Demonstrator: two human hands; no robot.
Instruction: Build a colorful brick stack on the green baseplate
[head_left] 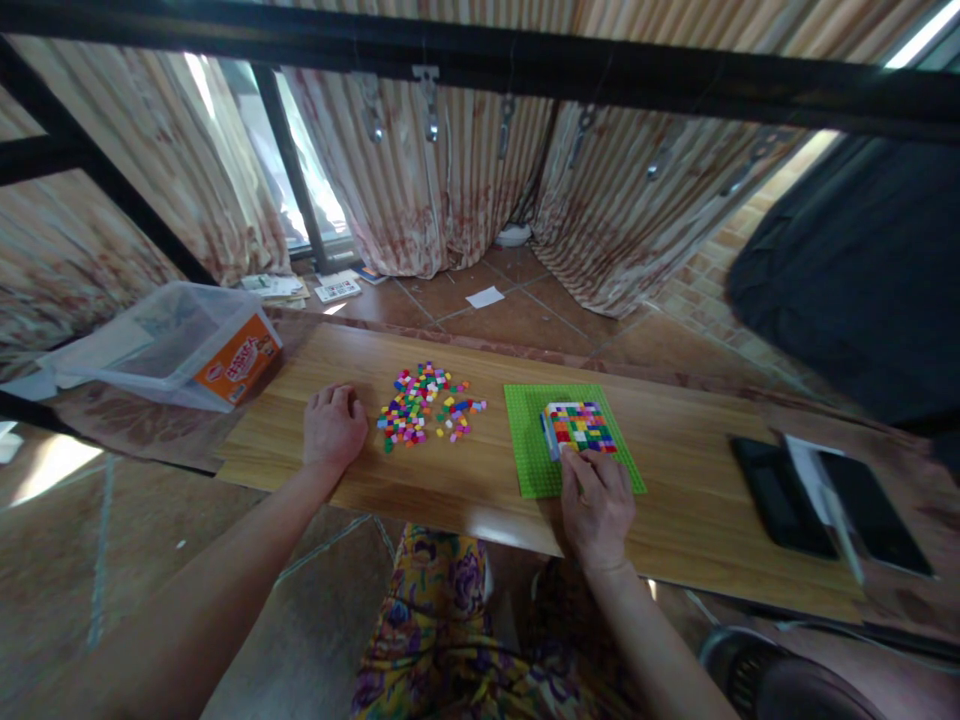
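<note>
A green baseplate lies on the wooden tabletop. On it stands a block of small many-coloured bricks. My right hand rests on the plate's near edge, fingers curled and pinched against the block's near side. Whether a brick is between the fingertips is hidden. A loose pile of coloured bricks lies left of the plate. My left hand rests palm down on the table just left of that pile, fingers bent under into a loose fist with nothing seen in it.
A clear plastic tub with an orange label lies on its side at the table's far left. Two dark tablets or phones with a pen lie at the right. Papers lie on the tiled floor by the curtains. A black frame bar crosses overhead.
</note>
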